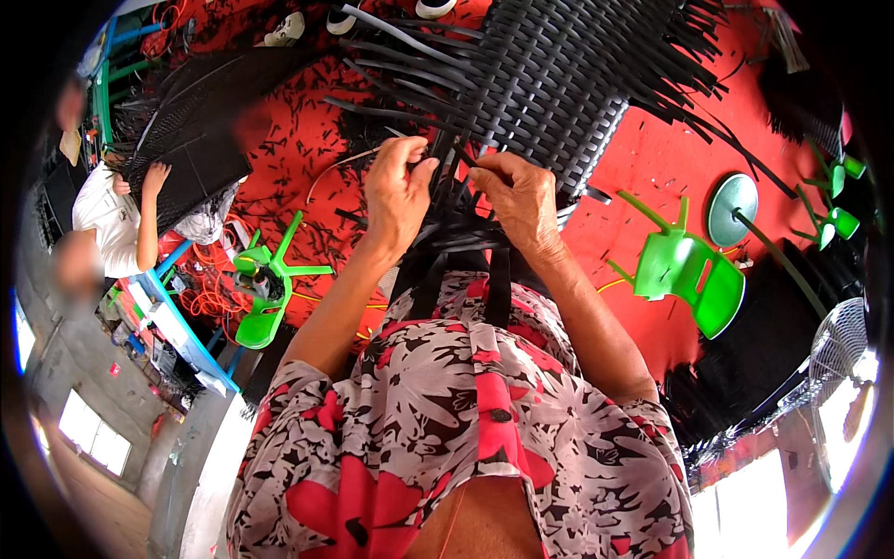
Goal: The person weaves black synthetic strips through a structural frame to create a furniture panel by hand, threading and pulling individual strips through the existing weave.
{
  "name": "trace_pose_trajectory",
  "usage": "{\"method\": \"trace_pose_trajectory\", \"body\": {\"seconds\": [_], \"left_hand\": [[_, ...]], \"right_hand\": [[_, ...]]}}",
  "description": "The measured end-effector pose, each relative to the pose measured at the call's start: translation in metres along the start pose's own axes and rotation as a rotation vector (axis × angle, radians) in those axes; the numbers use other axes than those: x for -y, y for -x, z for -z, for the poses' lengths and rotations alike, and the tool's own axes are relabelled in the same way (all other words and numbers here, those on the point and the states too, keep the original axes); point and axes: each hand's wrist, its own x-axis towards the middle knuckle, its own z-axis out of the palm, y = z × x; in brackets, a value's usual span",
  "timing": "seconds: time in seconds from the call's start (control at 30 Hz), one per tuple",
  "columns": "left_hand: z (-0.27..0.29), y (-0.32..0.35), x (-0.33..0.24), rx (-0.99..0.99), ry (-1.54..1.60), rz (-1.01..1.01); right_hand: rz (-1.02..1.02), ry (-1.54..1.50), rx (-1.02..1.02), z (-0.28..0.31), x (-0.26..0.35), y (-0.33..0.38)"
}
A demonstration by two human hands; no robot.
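fingers (421, 168) of both my left hand (396, 200) and right hand (521, 200) are pinching black strips (456, 168) at the woven panel (540, 84) edge; most is looking woven, loose ends remaining.

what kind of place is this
Likely a wicker-furniture weaving workshop: both hands work black strips into a woven panel, cut scraps litter the red floor, and another person handles a similar black piece.

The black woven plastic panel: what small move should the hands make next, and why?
Probably pull the pinched strip snug. Both the left hand and the right hand grip loose black strips at the edge of the black woven plastic panel, where strip ends hang unwoven.
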Motion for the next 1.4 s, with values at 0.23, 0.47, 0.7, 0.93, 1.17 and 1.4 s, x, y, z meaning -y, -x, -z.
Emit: {"method": "trace_pose_trajectory", "body": {"seconds": [0.23,0.47,0.7,0.93,1.17,1.4], "left_hand": [[-0.029,-0.01,0.002,-0.051,-0.258,-0.141],[-0.058,-0.022,0.034,-0.144,-0.145,0.077],[-0.07,-0.04,0.05,0.094,0.3,0.61],[-0.056,-0.052,0.032,0.07,0.308,0.514],[-0.065,-0.075,0.046,0.097,0.465,0.83],[-0.056,-0.066,0.052,0.053,0.625,0.921]], "right_hand": [[0.064,0.29,-0.051,0.003,0.01,-0.01],[0.161,0.483,-0.108,0.0,-0.019,-0.03],[0.077,0.609,0.0,-0.015,-0.032,-0.061],[0.136,0.364,-0.017,-0.014,-0.042,-0.067],[0.198,0.578,-0.145,-0.021,-0.057,-0.078],[0.166,0.672,-0.067,-0.025,-0.046,-0.068]]}}
